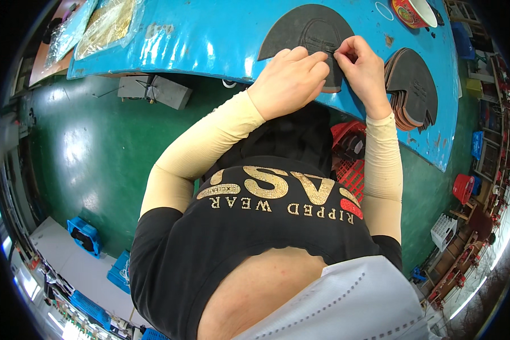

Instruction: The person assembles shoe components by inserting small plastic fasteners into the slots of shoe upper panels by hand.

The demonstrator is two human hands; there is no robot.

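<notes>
A dark grey, fan-shaped flat piece (289,33) with curved lines marked on it lies on the blue-covered table (221,37). Over its near part my left hand (292,81) is closed, its fingers curled together. Close to its right, my right hand (361,71) pinches thumb and forefinger together at a dark line on the same piece. Whatever is between the fingers of either hand is too small or hidden to make out. A stack of similar dark pieces (418,85) with brown edges sits just right of my right hand.
A red patterned tub (412,14) and a white ring (384,11) are at the far right of the table. Clear plastic bags (105,28) lie at the far left. Below the table's near edge stands a red basket (350,175); a grey box (170,92) is on the green floor.
</notes>
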